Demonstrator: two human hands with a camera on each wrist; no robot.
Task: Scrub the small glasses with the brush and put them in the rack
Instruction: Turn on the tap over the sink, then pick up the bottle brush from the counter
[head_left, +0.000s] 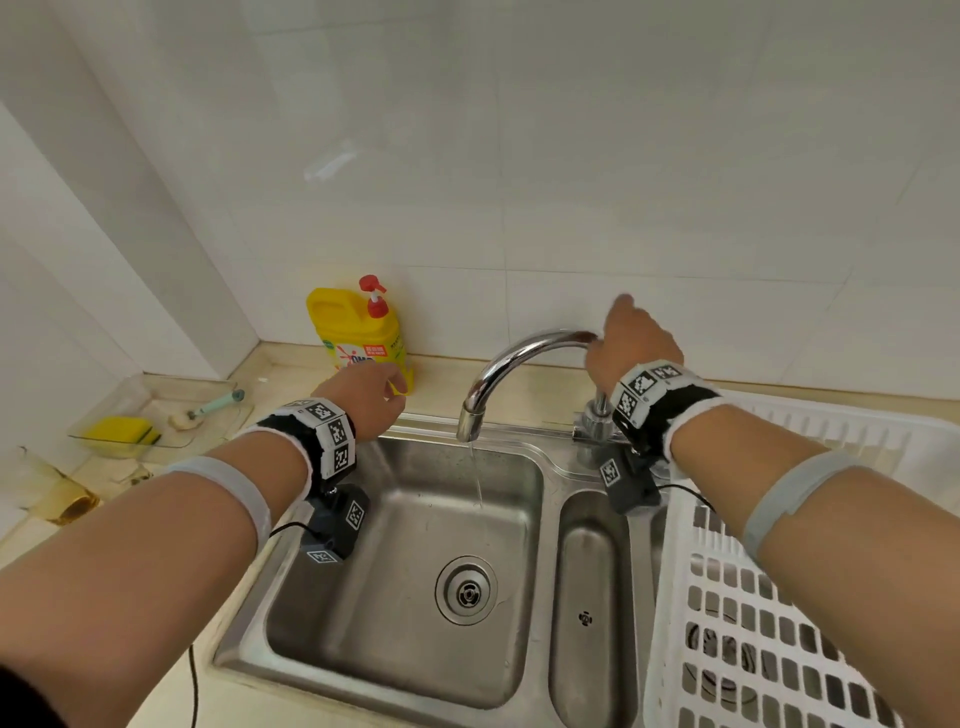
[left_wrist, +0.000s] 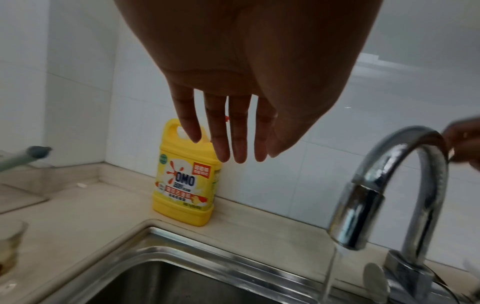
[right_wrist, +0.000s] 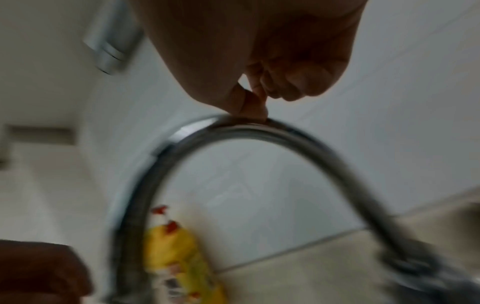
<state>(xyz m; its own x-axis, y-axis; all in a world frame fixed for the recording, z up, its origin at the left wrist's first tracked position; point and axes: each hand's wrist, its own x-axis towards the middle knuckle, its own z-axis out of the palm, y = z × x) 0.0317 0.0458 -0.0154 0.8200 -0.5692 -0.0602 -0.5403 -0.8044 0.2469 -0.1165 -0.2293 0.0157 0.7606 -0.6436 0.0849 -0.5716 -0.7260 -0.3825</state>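
- Over the stainless steel sink basin (head_left: 405, 519), the person's left hand (head_left: 363, 395) hangs with its grip spread, fingers straight and holding nothing, in front of the yellow dish-soap bottle with a red pump (head_left: 358, 332); I judge it is on its way to the soap or the things on the left.
- At the top of the curved chrome faucet (head_left: 519, 353), the right hand (head_left: 631, 343) rests curled fingers on the arch, probably to swing the spout over the big basin. (The right wrist view is blurred, so I cannot tell whether that grip wraps the pipe or only touches it.)
- A thin stream of water (head_left: 477, 478) runs from the spout into the basin, which holds only its drain (head_left: 466, 587) and the water.
- Left of the sink on the beige table (head_left: 291, 374), a clear shallow tray (head_left: 156, 400) holds a yellow sponge with a dark scouring side (head_left: 120, 431) and the mint-handled brush with a pale head (head_left: 210, 408), near at hand but not yet taken up.
- Further left on the table, well apart from the sink, stand the small clear glasses with amber dregs (head_left: 72, 504), unwashed as far as I can judge.
- On the right, the white slotted plastic rack (head_left: 779, 623) lies partly over the narrow side basin, so wet glasses can drain; no glasses show in it.
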